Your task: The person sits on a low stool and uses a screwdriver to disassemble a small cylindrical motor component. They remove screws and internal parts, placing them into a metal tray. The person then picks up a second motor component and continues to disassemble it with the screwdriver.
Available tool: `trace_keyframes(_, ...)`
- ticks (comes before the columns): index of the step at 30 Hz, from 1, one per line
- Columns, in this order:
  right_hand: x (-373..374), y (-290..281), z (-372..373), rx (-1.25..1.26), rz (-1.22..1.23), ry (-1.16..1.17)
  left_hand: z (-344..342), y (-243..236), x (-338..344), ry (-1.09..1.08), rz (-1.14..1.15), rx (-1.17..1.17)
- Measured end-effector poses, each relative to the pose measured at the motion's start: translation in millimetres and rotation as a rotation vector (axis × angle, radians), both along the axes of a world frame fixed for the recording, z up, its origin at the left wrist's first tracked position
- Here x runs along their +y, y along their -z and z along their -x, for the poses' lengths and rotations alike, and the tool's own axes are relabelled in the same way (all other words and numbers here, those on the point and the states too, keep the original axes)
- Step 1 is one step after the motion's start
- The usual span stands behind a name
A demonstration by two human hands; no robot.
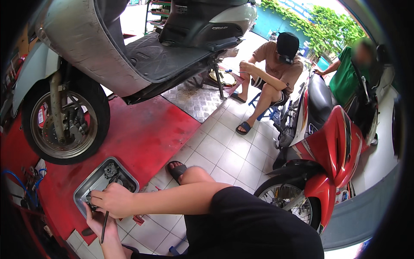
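A grey scooter [146, 60] stands over a red platform [146, 134], its front wheel near a metal tray; a red motorbike [340, 151] is parked well to the right. Between them a person in a brown shirt [269, 60] sits on a blue stool [264, 105]. The tray [98, 183] rests on the platform, a larger metal part [111, 171] inside. Over its near side, the right hand [114, 200] is curled around a thin dark rod [105, 227]. The left hand [98, 222] reaches up beneath, fingertips at a small metal part [89, 198]; I cannot tell its grip.
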State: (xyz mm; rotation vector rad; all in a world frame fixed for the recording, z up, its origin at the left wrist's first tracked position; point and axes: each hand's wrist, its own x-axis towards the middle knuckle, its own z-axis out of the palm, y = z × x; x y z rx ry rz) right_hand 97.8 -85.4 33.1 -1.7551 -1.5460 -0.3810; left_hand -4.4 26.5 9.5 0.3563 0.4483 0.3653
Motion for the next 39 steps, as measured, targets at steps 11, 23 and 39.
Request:
trace_keyframes(11,3.7,5.8,3.7,0.011,0.063,0.003,1.9,-3.3,1.1,-0.036,-0.017,0.075)
trace_keyframes(23,17.2,17.2,-0.9,-0.256,0.179,-0.075,8.0,14.2,13.0,-0.04,-0.09,-0.036)
trace_keyframes(39,-8.5,-32.5,-9.7,0.511,0.047,-0.025,3.2,-25.0,20.3,-0.282,0.087,0.033)
